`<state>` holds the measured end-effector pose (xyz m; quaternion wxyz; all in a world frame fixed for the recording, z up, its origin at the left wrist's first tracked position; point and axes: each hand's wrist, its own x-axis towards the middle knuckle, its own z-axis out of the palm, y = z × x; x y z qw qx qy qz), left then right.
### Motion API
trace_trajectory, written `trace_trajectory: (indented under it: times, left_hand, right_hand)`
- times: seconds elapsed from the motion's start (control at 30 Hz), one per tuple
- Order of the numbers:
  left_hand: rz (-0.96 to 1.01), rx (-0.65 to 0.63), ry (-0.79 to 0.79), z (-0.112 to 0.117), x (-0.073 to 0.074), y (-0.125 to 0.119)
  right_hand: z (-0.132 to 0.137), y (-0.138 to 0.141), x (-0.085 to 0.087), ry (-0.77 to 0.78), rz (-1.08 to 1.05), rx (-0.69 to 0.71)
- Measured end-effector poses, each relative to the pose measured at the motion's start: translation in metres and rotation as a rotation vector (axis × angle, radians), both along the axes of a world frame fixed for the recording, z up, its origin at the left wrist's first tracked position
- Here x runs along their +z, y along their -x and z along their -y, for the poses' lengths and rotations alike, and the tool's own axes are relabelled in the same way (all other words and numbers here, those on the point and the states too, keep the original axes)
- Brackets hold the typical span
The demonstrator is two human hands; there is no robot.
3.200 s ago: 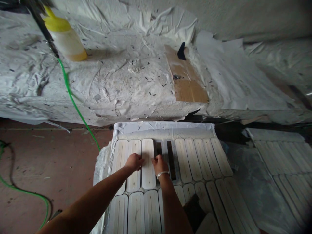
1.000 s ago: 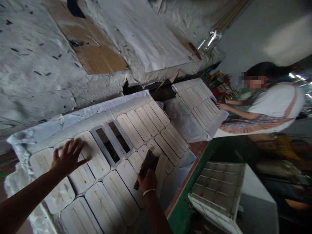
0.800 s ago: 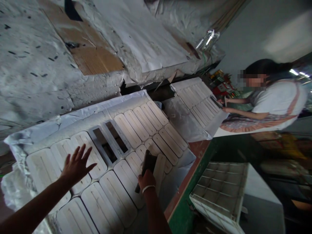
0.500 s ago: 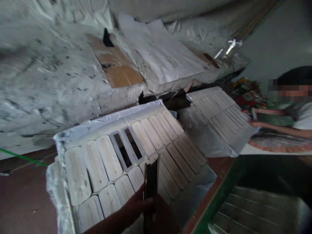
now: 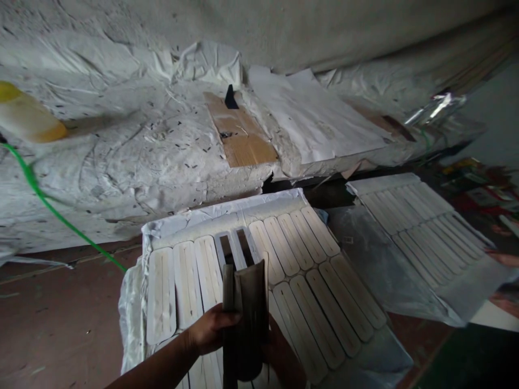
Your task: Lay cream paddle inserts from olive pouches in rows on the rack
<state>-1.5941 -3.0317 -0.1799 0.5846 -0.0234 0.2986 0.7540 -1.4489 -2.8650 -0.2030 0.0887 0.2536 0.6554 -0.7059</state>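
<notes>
- Left hand (image 5: 211, 327) and right hand (image 5: 281, 351) have come together since the earlier frame, with a dark flat piece (image 5: 245, 319) now upright between them, above a white-coated radiator panel (image 5: 161, 294).
- Left fingers wrap its near edge; shadow hides the right's grip, so I cannot tell how it holds.
- It looks stiff and fairly light; its long edges seem the surest hold.

White radiator (image 5: 161, 296) on plastic sheeting (image 5: 132, 319)
</notes>
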Motion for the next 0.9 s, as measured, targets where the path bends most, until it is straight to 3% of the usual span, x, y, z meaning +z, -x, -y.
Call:
trace_trajectory:
  times: [0.07,0.13,0.2,0.23,0.3,0.37,0.47,0.63,0.77,0.9]
  left_hand:
    - [-0.135,0.054,0.181,0.002,-0.016,0.014]
    - [-0.396,0.133,0.502,0.004,-0.032,0.027]
    - [-0.749,0.213,0.778,0.004,-0.043,0.036]
    - [-0.903,0.236,0.844,0.004,-0.046,0.038]
    - [-1.054,0.219,0.822,0.002,-0.048,0.038]
    - [-0.967,0.15,0.727,-0.002,-0.047,0.035]
    - [-0.678,0.103,0.617,-0.013,-0.045,0.038]
    - [-0.301,0.126,0.51,-0.031,-0.049,0.062]
    - [-0.294,-0.014,0.605,-0.038,-0.056,0.076]
    - [-0.431,-0.005,0.765,-0.034,-0.064,0.096]
  right_hand:
    - [0.003,0.012,0.003,0.002,-0.045,-0.011]
    - [0.003,0.024,0.004,-0.139,0.007,-0.078]
    - [0.005,0.036,0.001,-0.414,0.091,-0.135]
    - [0.006,0.043,-0.002,-0.572,0.117,-0.129]
    - [0.011,0.056,-0.011,-0.865,0.128,-0.085]
    - [0.016,0.072,-0.021,-1.074,0.148,-0.046]
    - [0.021,0.099,-0.029,-1.275,0.144,-0.025]
    - [0.019,0.132,-0.023,-1.496,0.076,-0.051]
    - [0.022,0.127,-0.031,-1.555,0.089,0.031]
    - [0.027,0.123,-0.063,-1.568,0.018,0.035]
